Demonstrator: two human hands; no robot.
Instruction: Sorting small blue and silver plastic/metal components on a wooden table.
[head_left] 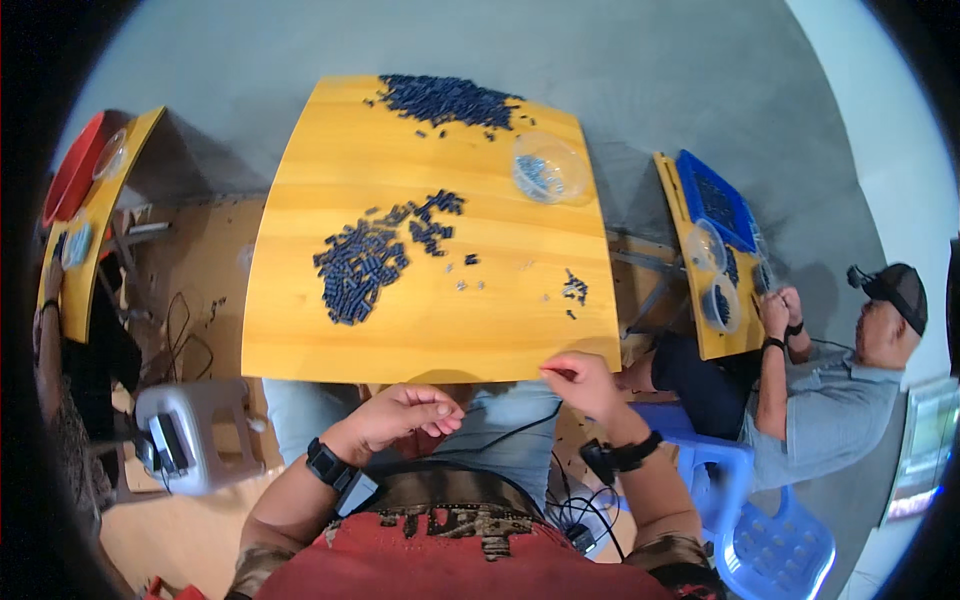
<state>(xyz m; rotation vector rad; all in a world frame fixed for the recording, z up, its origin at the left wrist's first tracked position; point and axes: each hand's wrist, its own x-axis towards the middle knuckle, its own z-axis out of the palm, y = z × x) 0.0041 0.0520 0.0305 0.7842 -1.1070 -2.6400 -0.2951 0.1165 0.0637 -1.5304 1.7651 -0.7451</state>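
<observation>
My left hand (pixel 405 415) is over my lap, just off the table's near edge, with its fingers curled in and the thumb against them. At the near right edge of the yellow table (pixel 450 340), my right hand (pixel 585 385) is closed in a pinch. Whatever either hand holds, if anything, is too small to make out. Small black cylindrical pieces lie in a loose pile (pixel 355 270) left of the middle. A little cluster of dark pieces (pixel 574 288) lies beyond my right hand, and a few tiny silvery bits (pixel 470 285) are scattered nearer the middle.
A bigger heap of black pieces (pixel 445 100) covers the far edge. Beside it stands a clear round tub (pixel 550 170) with small silvery parts. A co-worker (pixel 820 390) sits at a right-hand table with a blue tray (pixel 715 200). On the left are another table and a grey stool (pixel 205 430).
</observation>
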